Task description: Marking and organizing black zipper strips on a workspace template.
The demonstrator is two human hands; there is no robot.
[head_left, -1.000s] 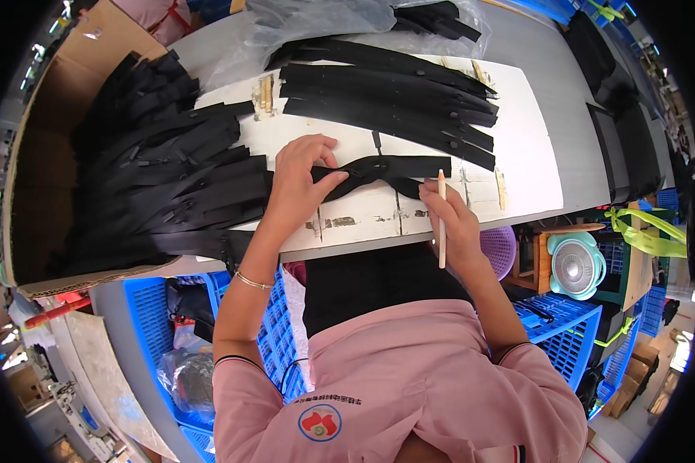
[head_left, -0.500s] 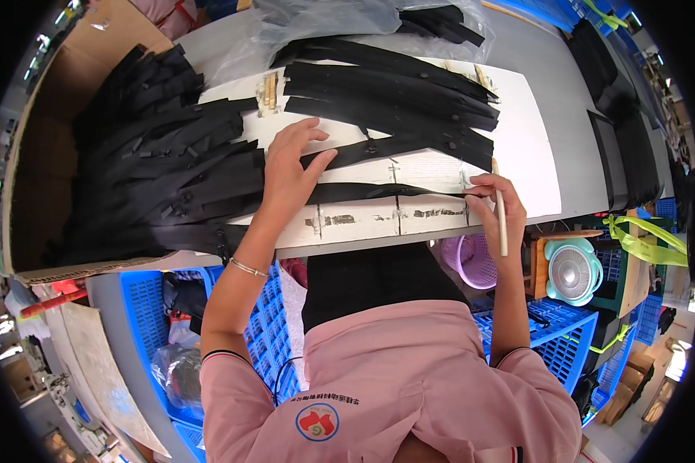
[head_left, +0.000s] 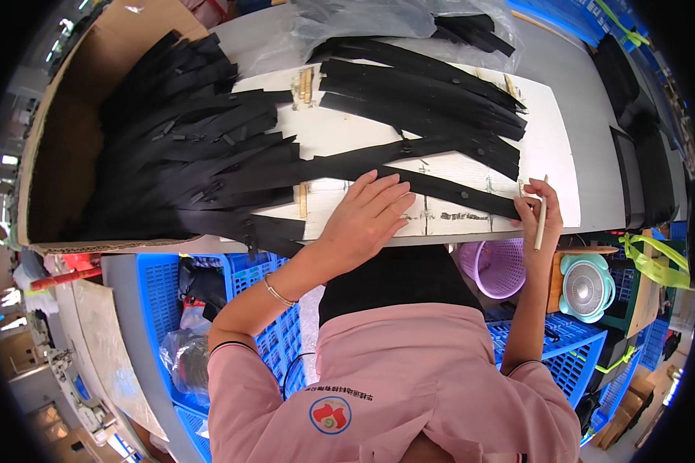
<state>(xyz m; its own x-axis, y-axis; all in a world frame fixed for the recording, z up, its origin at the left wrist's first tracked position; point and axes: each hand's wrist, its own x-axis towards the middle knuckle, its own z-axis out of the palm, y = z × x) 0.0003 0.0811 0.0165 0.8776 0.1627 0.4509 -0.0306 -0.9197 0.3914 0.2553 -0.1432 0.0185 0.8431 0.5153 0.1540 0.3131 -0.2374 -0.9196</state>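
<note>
A black zipper strip [head_left: 455,192] lies slantwise across a white marked board [head_left: 552,170]. My left hand [head_left: 367,220] rests over the board with its fingers stretched flat, the fingertips at the strip's lower edge. Pinched in my right hand [head_left: 539,207] is the strip's right end, close to the board's front edge. A pale, pencil-like marking stick [head_left: 541,220] also stands between the fingers of that hand. Farther back on the board lies a stack of similar black zippers [head_left: 425,100], one of them crossing above my left hand.
On the left, an open cardboard box [head_left: 50,166] holds a heap of black zippers [head_left: 170,170] that spills onto the board. Clear plastic bags [head_left: 355,23] lie at the back. Below the table are blue crates [head_left: 158,301], a purple basket [head_left: 502,270] and a small teal fan [head_left: 587,287].
My left hand has moved right and toward me, flattening from a half-curled pose. The strip now slants down to the right, its end still in my right hand. The whole view has shifted slightly.
</note>
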